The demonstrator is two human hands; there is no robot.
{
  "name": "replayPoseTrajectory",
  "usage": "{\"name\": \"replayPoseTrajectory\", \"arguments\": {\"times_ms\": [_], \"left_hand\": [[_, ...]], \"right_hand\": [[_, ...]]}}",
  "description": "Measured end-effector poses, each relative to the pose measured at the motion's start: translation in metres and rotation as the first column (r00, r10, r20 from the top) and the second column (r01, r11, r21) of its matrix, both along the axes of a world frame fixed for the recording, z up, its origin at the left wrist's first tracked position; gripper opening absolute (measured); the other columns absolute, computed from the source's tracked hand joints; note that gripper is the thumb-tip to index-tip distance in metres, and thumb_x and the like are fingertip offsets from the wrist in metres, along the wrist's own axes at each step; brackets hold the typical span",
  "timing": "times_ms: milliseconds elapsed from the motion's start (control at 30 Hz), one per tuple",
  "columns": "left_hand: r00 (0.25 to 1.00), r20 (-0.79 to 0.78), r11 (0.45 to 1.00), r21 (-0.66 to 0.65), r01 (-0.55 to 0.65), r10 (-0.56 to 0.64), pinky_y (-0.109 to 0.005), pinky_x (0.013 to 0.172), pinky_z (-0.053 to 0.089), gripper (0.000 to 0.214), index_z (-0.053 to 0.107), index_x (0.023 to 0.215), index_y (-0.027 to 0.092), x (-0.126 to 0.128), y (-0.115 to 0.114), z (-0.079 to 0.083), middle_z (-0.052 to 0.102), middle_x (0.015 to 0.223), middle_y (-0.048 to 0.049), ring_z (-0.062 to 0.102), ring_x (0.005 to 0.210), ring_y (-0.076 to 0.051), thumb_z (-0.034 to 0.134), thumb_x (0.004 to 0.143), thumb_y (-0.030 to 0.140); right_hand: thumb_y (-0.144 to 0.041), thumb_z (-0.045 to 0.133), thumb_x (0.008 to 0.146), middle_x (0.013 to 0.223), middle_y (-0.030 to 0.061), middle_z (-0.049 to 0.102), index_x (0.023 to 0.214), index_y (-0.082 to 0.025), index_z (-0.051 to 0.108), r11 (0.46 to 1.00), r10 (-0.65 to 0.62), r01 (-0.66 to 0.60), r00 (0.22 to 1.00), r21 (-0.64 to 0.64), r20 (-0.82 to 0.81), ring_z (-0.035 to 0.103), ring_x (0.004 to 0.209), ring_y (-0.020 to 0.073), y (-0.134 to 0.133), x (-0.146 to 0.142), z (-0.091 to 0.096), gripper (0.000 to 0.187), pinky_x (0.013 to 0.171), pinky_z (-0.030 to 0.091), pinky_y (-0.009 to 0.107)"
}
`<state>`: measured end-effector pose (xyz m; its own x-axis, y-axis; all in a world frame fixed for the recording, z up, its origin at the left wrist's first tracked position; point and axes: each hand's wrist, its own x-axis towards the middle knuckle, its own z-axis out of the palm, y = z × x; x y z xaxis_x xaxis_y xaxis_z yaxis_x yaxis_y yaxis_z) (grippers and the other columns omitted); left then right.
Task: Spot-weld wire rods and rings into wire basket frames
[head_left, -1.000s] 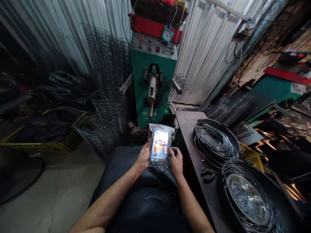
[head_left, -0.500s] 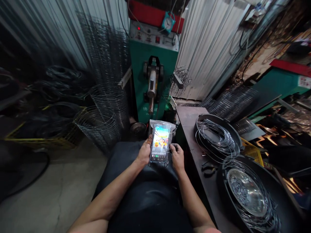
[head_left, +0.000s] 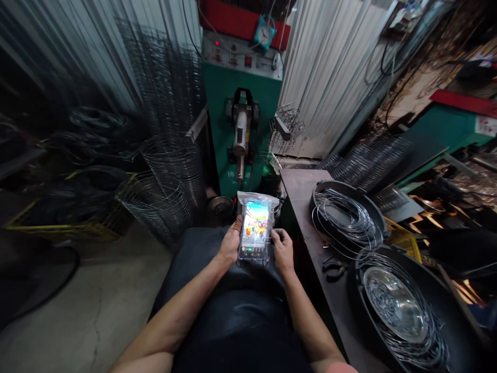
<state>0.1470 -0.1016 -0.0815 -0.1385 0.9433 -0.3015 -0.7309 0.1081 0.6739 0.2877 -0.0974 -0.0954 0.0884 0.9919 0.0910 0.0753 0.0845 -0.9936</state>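
Observation:
A smartphone (head_left: 256, 228) with a lit, colourful screen sits inside a clear plastic bag (head_left: 258, 196), above my lap. My left hand (head_left: 231, 242) is closed on its left edge, the thumb lying along the side. At the right edge my right hand (head_left: 282, 247) grips with curled fingers and thumb. Thin dark wire loops show around the phone's lower corners. Beneath both forearms lies a dark apron (head_left: 233, 305) over my legs.
Ahead stands a green machine (head_left: 217, 124) with a teal clock (head_left: 265, 32). On the right, a bench (head_left: 297, 189) bears pliers (head_left: 333, 270), wire rings in a black pan (head_left: 382, 223) and a metal bowl (head_left: 417, 331). Wire mesh cylinders (head_left: 155, 199) and a yellow crate (head_left: 58, 228) stand left.
The view has shifted slightly, so the machine and clock appear a little further left. Both hands keep their hold on the bagged phone, and its screen picture looks much the same.

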Motion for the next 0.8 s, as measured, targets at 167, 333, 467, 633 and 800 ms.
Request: {"name": "replayPoseTrajectory", "arguments": {"times_ms": [167, 333, 467, 633, 800], "left_hand": [[1.000, -0.002, 1.000, -0.021, -0.016, 0.016, -0.040, 0.079, 0.053, 0.032, 0.064, 0.088, 0.013, 0.000, 0.000, 0.001, 0.072, 0.087, -0.0112, 0.065, 0.090, -0.028, 0.058, 0.078, 0.042], [1.000, -0.010, 1.000, -0.024, -0.016, 0.016, -0.039, 0.080, 0.053, 0.032, 0.064, 0.088, 0.013, -0.001, 0.000, 0.000, 0.071, 0.090, -0.0107, 0.065, 0.092, -0.028, 0.059, 0.077, 0.043], [1.000, -0.018, 0.999, -0.030, -0.009, 0.009, -0.037, 0.077, 0.054, 0.036, 0.064, 0.092, 0.013, -0.001, 0.001, -0.002, 0.071, 0.092, -0.0103, 0.066, 0.088, -0.026, 0.059, 0.076, 0.045], [0.999, -0.047, 1.000, -0.022, -0.005, 0.004, -0.037, 0.075, 0.054, 0.043, 0.064, 0.095, 0.013, -0.003, 0.002, -0.007, 0.071, 0.092, -0.0094, 0.066, 0.085, -0.025, 0.060, 0.074, 0.049], [0.999, -0.045, 1.000, -0.022, -0.021, 0.020, -0.036, 0.077, 0.054, 0.040, 0.065, 0.092, 0.013, -0.004, 0.002, -0.010, 0.071, 0.091, -0.0105, 0.066, 0.088, -0.026, 0.063, 0.072, 0.048]], "right_hand": [[-0.040, 0.055, 0.076, 0.065, -0.0023, 0.052, 0.068, -0.017, 0.054, 1.000, 0.002, -0.002, 1.000, 0.010, -0.015, 0.046, 0.065, 0.0116, 0.001, 0.000, -0.003, 0.025, 0.063, 0.038, 0.022], [-0.040, 0.055, 0.076, 0.066, -0.0018, 0.053, 0.068, -0.016, 0.054, 1.000, 0.000, 0.000, 1.000, 0.003, -0.011, 0.046, 0.066, 0.0119, 0.001, 0.000, -0.003, 0.025, 0.063, 0.038, 0.022], [-0.040, 0.056, 0.075, 0.065, -0.0021, 0.052, 0.068, -0.016, 0.054, 1.000, 0.000, 0.000, 1.000, -0.002, -0.017, 0.045, 0.065, 0.0117, 0.001, 0.000, -0.003, 0.025, 0.062, 0.037, 0.022], [-0.041, 0.056, 0.076, 0.064, -0.0029, 0.050, 0.067, -0.017, 0.053, 1.000, -0.001, 0.001, 1.000, -0.002, -0.028, 0.044, 0.063, 0.0110, 0.001, -0.001, -0.005, 0.025, 0.061, 0.037, 0.022], [-0.041, 0.056, 0.076, 0.065, -0.0029, 0.050, 0.068, -0.017, 0.053, 1.000, 0.001, -0.001, 0.999, 0.000, -0.033, 0.044, 0.064, 0.0112, 0.001, -0.001, -0.005, 0.025, 0.062, 0.037, 0.022]]}}
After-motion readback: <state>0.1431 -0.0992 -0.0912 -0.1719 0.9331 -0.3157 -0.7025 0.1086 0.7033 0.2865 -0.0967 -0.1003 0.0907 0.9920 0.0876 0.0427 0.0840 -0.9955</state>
